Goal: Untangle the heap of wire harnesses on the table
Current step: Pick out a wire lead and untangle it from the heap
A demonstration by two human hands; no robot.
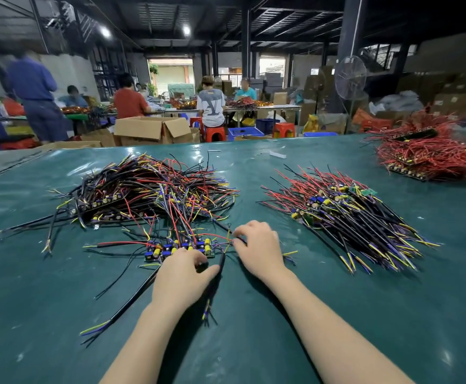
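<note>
A tangled heap of wire harnesses [148, 189] with black, red, yellow and blue leads lies left of centre on the green table [254, 342]. Just in front of it sits a small row of circuit boards [179, 248] with blue and yellow parts and trailing wires. My left hand [182, 275] rests at the near edge of this row, its fingers curled and pinching a black wire [220, 261]. My right hand [256, 245] is beside it to the right, fingertips pinching thin red and yellow wires that run from the boards.
A sorted pile of harnesses [348, 214] lies to the right, wires fanned toward me. A red-wired pile [428, 153] sits at the far right. Cardboard boxes [154, 130], stools, a standing fan [351, 79] and several seated workers lie beyond the table's far edge.
</note>
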